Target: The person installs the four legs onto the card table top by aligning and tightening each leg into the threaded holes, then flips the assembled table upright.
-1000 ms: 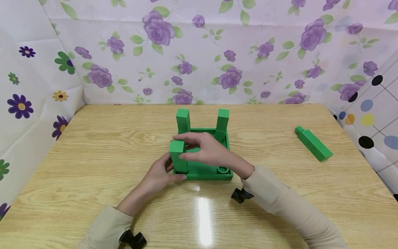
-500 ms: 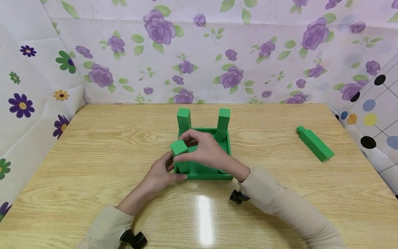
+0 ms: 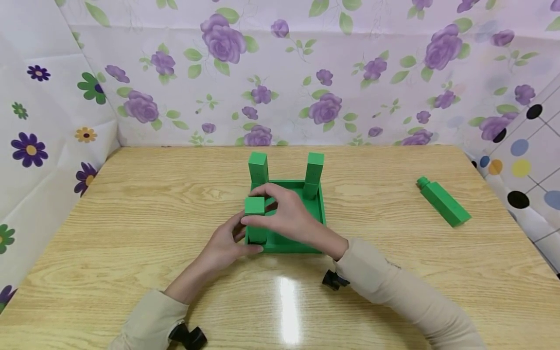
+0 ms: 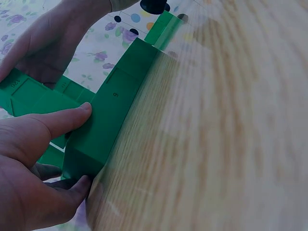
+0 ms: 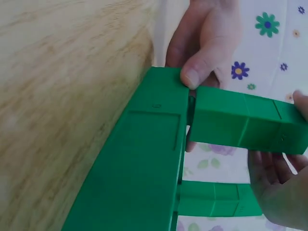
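Right around the upper part of the near left post is where I'd worry. The right grip (image 3: 284,211) has thumb and fingers pinching that green post (image 3: 255,206), which stands on its corner of the green tray (image 3: 293,249) and looks close to upright, tho I can't swear it's dead square. From the right wrist view there's a dark gap at its foot, so imo it isn't fully seated. If the pinch twists it even a bit crooked, the joint could bind or chew itself up.

Just below and left of that, the left grip (image 3: 225,245) has the tray corner clamped between thumb and fingers. Loosen that and I'd bet the whole tray spins with the post. The thumb's also close to the gap, so pinched skin is possible lol.

Beyond the right grip, the far left post (image 3: 258,167) and far right post (image 3: 315,170) stand on the tray, easy for knuckles to knock. Well off to the right, a loose post (image 3: 444,204) lies on the bench (image 3: 131,218); a stray elbow could shove it.
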A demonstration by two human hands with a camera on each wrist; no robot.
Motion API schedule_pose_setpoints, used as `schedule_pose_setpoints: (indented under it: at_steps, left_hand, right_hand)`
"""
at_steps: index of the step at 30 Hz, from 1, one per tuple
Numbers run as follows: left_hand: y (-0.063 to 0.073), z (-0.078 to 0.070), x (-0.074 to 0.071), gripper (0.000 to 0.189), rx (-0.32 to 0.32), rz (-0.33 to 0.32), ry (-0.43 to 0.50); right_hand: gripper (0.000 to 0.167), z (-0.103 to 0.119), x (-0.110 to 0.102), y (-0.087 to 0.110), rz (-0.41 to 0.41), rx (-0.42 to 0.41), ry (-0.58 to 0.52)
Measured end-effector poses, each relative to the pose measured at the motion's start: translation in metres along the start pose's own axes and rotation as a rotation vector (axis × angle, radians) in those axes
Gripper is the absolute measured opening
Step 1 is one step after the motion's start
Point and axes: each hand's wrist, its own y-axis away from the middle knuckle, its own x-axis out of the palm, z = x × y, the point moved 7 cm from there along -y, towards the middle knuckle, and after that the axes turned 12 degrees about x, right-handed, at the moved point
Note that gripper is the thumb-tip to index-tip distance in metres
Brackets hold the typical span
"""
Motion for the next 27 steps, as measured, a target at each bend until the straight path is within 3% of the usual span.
schedule_pose_setpoints:
  at_steps: [9, 14, 21, 27]
  left_hand:
    - [0.001, -0.001, 0.001, 0.088, -0.009, 0.0, 0.008]
    - [0.001, 0.0, 0.001, 0.088, -0.006, 0.004, 0.008]
    - [0.0, 0.001, 0.001, 0.09, 0.0, 0.005, 0.016]
    - [0.001, 0.0, 0.0, 0.088, -0.005, 0.002, 0.007]
  right_hand:
    - [0.049, -0.005, -0.003, -0.006, 0.301, -0.032, -0.211]
    - [0.05, -0.011, -0.002, -0.008, 0.413, 0.009, -0.329]
    - [0.047, -0.013, -0.002, -0.01, 0.395, 0.026, -0.305]
    - [0.044, -0.009, -0.005, -0.01, 0.277, 0.002, -0.193]
